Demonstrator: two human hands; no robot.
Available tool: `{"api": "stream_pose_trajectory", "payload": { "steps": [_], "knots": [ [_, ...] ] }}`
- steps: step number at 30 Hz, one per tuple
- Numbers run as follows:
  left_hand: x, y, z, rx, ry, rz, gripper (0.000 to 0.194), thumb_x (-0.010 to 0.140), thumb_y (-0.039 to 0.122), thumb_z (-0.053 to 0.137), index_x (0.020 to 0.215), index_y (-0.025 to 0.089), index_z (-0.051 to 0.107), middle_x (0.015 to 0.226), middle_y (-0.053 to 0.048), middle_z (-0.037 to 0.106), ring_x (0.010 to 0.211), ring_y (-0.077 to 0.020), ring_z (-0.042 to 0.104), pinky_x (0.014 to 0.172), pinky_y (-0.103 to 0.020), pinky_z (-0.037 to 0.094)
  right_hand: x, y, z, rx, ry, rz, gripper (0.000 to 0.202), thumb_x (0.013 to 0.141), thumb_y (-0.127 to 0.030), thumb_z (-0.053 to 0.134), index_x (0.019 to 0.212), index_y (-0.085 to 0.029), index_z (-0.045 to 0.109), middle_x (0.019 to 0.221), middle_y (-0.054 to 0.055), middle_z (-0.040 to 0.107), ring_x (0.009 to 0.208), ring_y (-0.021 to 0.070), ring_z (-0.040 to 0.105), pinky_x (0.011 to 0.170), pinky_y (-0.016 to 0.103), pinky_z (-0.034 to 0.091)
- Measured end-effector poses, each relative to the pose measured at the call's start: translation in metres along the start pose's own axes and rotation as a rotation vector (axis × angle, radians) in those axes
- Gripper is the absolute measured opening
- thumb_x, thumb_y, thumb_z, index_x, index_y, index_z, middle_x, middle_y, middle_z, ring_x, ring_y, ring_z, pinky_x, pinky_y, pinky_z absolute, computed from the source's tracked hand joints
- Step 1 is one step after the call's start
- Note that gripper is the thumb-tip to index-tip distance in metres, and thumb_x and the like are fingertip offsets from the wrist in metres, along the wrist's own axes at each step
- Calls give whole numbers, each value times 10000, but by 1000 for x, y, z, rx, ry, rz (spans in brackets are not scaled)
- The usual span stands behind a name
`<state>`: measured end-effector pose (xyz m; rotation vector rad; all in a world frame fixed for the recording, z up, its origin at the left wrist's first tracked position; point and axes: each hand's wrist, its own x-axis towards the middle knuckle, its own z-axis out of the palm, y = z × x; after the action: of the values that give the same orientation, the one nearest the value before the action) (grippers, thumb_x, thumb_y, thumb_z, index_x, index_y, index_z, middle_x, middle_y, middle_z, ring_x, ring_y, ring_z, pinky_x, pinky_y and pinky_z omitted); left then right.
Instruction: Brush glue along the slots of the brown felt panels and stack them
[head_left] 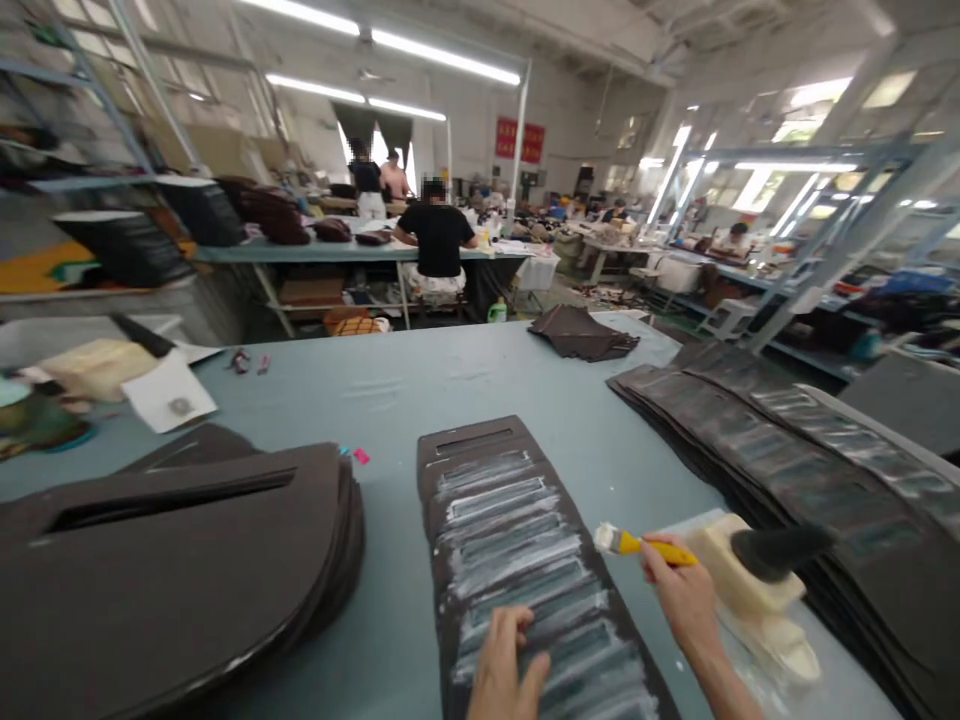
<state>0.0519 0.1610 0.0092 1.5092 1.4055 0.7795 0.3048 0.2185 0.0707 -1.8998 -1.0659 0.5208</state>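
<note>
A long dark panel [480,565] with a row of slots lies lengthwise on the blue-green table, streaked with whitish paste around the slots. My left hand [508,660] is over its lower part, fingers apart and slightly bent, holding nothing. To the right of the panel, my right hand [679,590] grips a yellow-handled brush [660,548]; its white-coated bristles point left, near the panel's right edge. Just right of that hand stands a cream-coloured container [739,570] with a dark cylindrical object [780,550] on it.
A stack of dark curved pieces [187,570] fills the left side. Overlapping pasted panels [780,450] run along the right. Dark pieces [581,332] lie at the table's [390,390] far edge. A seated person [439,240] works beyond.
</note>
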Motion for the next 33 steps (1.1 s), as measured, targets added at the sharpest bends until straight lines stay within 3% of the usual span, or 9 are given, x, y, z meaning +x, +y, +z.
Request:
{"api": "stream_pose_trajectory", "payload": {
  "steps": [4, 7, 12, 16, 19, 24, 26, 30, 33],
  "knots": [
    [76, -36, -83, 107, 407, 42, 177, 819, 279, 481, 956, 208, 567, 979, -53, 582, 981, -192, 556, 894, -367, 441, 22, -56, 108, 163, -169, -53, 356, 711, -473, 580, 882, -165, 637, 541, -24, 556, 506, 149, 515, 528, 254, 396],
    [124, -53, -125, 260, 543, -32, 174, 818, 255, 493, 969, 209, 566, 1007, -53, 594, 1002, -213, 543, 875, -390, 427, 40, -89, 181, 249, -263, -91, 337, 701, -437, 598, 889, -158, 628, 550, -26, 561, 497, 135, 506, 522, 242, 399],
    [182, -63, -151, 402, 597, -43, 227, 839, 211, 481, 1050, 211, 565, 1130, -62, 602, 1099, -228, 485, 890, -384, 379, 55, -137, 281, 292, -342, -154, 272, 693, -388, 580, 851, -169, 615, 551, -34, 559, 483, 120, 496, 504, 225, 398],
    [204, -71, -157, 488, 607, -27, 260, 852, 182, 459, 1073, 226, 589, 1178, -62, 602, 1105, -224, 479, 921, -390, 341, 57, -151, 336, 238, -471, -210, 241, 695, -352, 541, 837, -176, 624, 546, -41, 555, 462, 107, 476, 489, 214, 380],
    [209, -79, -159, 524, 613, -22, 264, 869, 180, 429, 1054, 240, 608, 1154, -48, 617, 1094, -217, 482, 925, -389, 327, 79, -137, 341, 130, -460, -270, 243, 690, -336, 515, 818, -177, 647, 537, -37, 557, 472, 110, 468, 488, 213, 352],
    [208, -83, -159, 535, 633, -13, 286, 900, 210, 381, 1053, 255, 619, 1148, -50, 623, 1091, -221, 476, 934, -403, 301, 152, -103, 287, -82, -176, -271, 240, 656, -352, 518, 755, -178, 651, 504, -36, 527, 486, 126, 442, 508, 230, 318],
    [208, -82, -159, 538, 628, -14, 281, 902, 231, 385, 1060, 257, 616, 1148, -50, 621, 1095, -226, 471, 933, -408, 295, 166, -102, 270, -149, -94, -288, 226, 649, -362, 522, 720, -185, 644, 479, -45, 493, 481, 126, 419, 515, 234, 303],
    [216, -79, -159, 541, 634, -48, 260, 903, 271, 389, 1027, 246, 617, 1086, -50, 633, 1062, -236, 476, 913, -411, 298, 136, -121, 286, -90, -149, -390, 222, 703, -373, 509, 738, -193, 633, 513, -46, 488, 501, 117, 416, 529, 225, 309],
    [226, -79, -160, 543, 700, -59, 282, 903, 250, 378, 1086, 224, 591, 1102, -63, 623, 1085, -240, 462, 925, -410, 294, 97, -135, 318, 64, -393, -406, 227, 742, -365, 503, 814, -192, 631, 555, -43, 511, 512, 114, 444, 527, 216, 331]
  ]
}}
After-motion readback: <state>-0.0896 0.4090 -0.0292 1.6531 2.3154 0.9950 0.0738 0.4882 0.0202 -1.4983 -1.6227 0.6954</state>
